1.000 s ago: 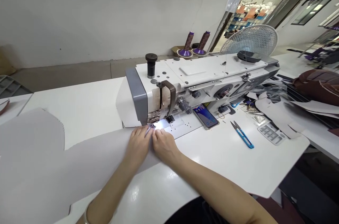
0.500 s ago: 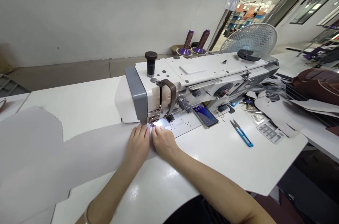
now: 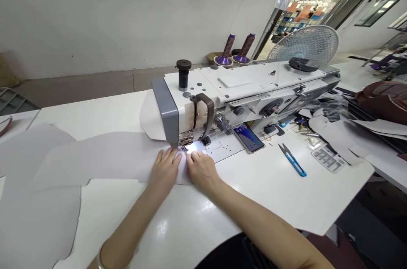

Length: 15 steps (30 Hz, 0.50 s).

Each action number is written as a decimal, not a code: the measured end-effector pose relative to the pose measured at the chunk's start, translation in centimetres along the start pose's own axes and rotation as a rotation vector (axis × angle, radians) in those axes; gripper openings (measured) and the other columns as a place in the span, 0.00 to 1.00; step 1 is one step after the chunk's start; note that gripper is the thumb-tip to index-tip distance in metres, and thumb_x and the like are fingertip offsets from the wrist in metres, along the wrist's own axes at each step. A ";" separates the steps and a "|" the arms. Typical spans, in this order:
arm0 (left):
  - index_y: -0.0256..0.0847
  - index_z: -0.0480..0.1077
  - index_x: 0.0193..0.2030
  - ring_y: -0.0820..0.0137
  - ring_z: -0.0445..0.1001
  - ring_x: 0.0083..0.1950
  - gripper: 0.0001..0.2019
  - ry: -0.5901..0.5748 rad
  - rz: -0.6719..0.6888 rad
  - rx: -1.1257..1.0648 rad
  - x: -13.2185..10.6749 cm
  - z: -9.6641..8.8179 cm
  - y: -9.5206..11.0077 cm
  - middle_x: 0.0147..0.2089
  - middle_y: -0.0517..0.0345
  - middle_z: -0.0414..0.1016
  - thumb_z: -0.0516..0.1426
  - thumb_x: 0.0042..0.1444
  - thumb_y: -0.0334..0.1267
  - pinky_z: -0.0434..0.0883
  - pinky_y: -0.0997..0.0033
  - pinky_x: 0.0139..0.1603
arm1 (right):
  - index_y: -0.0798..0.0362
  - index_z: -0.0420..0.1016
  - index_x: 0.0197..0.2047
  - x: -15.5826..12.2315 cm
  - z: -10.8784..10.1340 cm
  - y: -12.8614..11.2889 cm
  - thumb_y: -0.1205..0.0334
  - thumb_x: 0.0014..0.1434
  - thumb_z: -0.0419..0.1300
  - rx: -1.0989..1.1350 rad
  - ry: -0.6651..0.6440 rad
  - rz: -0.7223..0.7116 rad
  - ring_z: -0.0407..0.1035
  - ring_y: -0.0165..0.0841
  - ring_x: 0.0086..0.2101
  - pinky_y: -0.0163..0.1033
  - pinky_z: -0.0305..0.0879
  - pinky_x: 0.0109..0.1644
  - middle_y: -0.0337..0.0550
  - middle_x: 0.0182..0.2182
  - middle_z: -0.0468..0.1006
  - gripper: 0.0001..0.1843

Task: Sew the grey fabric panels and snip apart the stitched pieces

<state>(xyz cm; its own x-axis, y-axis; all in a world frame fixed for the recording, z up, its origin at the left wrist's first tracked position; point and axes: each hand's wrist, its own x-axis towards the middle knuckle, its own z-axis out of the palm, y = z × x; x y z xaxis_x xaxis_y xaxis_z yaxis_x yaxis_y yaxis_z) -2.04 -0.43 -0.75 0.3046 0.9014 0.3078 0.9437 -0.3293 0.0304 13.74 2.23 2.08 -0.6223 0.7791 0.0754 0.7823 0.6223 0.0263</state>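
A large, pale grey sheet of material (image 3: 117, 154) stretches from the left over the table to the sewing machine's lit needle area. My left hand (image 3: 165, 168) lies on it just left of the presser foot (image 3: 184, 147), fingers stretched out and slightly spread. Close to the right of the foot, my right hand (image 3: 203, 168) has its fingers curled down and pressed together at the sheet's right end. What lies under those fingertips is mostly hidden. The white sewing machine (image 3: 203, 86) stands right behind both hands.
Right of my hands, a phone (image 3: 249, 138) leans at the machine's base. Blue thread snips (image 3: 292, 161) and a calculator (image 3: 327, 158) lie further right, near cut scraps (image 3: 333, 133). Two brown thread cones (image 3: 226, 50) and a fan (image 3: 305, 46) stand behind.
The grey sheet has swung round: its left part has shifted back, and more of it spreads at the front left. My left fingers have spread a little, and my right hand sits slightly further right.
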 end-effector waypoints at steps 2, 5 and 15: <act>0.40 0.69 0.52 0.55 0.65 0.58 0.20 -0.024 0.021 0.000 0.2 -0.1 -1.0 0.56 0.48 0.70 0.47 0.56 0.24 0.60 0.47 0.59 | 0.59 0.67 0.46 -0.1 0.2 -0.1 0.73 0.63 0.47 -0.005 0.006 -0.019 0.62 0.38 0.36 0.38 0.55 0.31 0.49 0.34 0.70 0.11; 0.42 0.69 0.51 0.55 0.64 0.59 0.20 -0.033 0.034 0.000 0.5 -0.4 -1.7 0.55 0.49 0.71 0.48 0.55 0.24 0.60 0.47 0.59 | 0.60 0.66 0.48 0.0 0.4 -0.3 0.73 0.62 0.48 -0.008 0.007 -0.035 0.61 0.38 0.36 0.38 0.56 0.31 0.50 0.35 0.69 0.13; 0.29 0.68 0.49 0.55 0.67 0.56 0.16 0.150 -0.097 0.053 -0.4 0.4 3.3 0.52 0.38 0.71 0.44 0.59 0.25 0.65 0.52 0.55 | 0.59 0.68 0.39 0.3 0.6 -0.5 0.72 0.63 0.46 0.005 0.012 -0.011 0.61 0.37 0.34 0.37 0.54 0.31 0.50 0.33 0.69 0.10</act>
<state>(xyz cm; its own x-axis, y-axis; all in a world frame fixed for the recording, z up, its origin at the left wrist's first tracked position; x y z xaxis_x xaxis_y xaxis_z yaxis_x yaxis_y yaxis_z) 1.05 -1.76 -1.17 0.1930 0.8750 0.4440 0.9744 -0.2242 0.0183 13.14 2.22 1.49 -0.6302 0.7715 0.0867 0.7755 0.6310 0.0221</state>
